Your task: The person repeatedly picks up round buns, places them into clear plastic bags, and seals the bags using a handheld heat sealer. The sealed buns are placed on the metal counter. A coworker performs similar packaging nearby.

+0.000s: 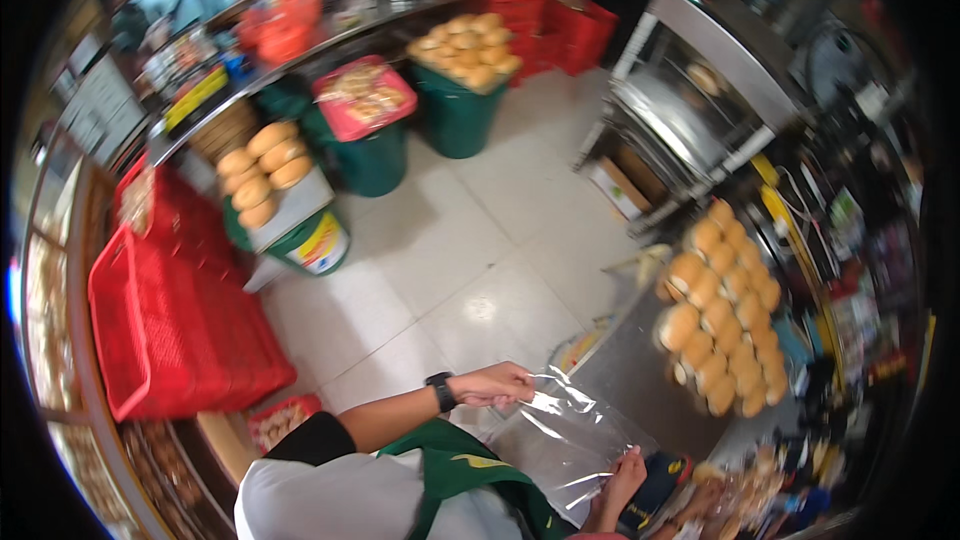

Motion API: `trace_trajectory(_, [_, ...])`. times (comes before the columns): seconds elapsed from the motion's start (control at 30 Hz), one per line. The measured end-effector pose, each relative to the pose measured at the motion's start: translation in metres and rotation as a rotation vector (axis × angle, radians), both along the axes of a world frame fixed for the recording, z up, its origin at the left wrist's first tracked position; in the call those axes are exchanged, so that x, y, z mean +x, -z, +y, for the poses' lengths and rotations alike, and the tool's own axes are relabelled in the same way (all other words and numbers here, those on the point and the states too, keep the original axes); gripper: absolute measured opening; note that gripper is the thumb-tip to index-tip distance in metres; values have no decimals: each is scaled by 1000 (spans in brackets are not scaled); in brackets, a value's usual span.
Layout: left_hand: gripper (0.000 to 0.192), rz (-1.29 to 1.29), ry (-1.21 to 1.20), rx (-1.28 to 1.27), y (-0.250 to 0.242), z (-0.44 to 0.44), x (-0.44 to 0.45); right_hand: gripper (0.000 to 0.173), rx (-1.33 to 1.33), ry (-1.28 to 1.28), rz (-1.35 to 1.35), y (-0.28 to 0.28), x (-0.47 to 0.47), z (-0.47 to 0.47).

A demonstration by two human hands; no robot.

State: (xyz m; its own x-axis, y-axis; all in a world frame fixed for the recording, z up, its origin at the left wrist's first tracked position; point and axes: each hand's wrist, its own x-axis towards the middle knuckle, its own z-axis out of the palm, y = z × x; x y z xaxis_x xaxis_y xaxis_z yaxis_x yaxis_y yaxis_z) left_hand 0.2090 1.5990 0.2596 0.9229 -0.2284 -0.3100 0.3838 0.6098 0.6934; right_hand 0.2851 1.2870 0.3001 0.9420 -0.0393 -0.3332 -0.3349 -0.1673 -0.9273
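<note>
A clear plastic bag point(574, 427) is stretched between my two hands. My left hand point(496, 384), with a dark watch on its wrist, pinches the bag's upper left corner. At the lower right, my right hand point(624, 471) grips the opposite edge. The bag looks flat, with nothing visible inside it. Beyond it, to the right, rows of joined golden bread buns point(720, 315) lie on a metal tabletop point(637, 375).
Buns point(259, 172) on a board, a pink tray point(367, 97) of packed goods and more buns point(465, 49) top green bins. Red crates point(187, 315) stand left. A metal-framed cabinet point(690, 90) stands back right. Another person's hand point(705, 499) is near packaged goods.
</note>
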Motion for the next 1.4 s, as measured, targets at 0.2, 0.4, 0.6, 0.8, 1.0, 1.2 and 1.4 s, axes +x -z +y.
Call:
trace_trajectory(0.2, [28,38,62,136,8,-15,17,43,69,57,64,18,-32,-16])
trace_trajectory(0.4, [38,210,-57,503,18,-37,33,41,1,118,-81,30,-54,-33])
trace_trajectory(0.6, [38,-53,-272,384,7,-63,25,30,275,185,-41,50,-47,-59])
trace_trajectory(0.8, [48,222,-365,775,-3,-18,4,27,223,-138,123,40,-58,-21])
trace_trajectory(1.0, [12,162,-268,139,6,10,-16,28,125,-170,129,39,-58,8])
trace_trajectory(1.2, [18,274,-299,82,25,73,-28,31,23,-271,124,45,-45,61])
trace_trajectory(1.4, [28,358,-362,252,30,161,-17,25,-80,-387,132,26,-44,169])
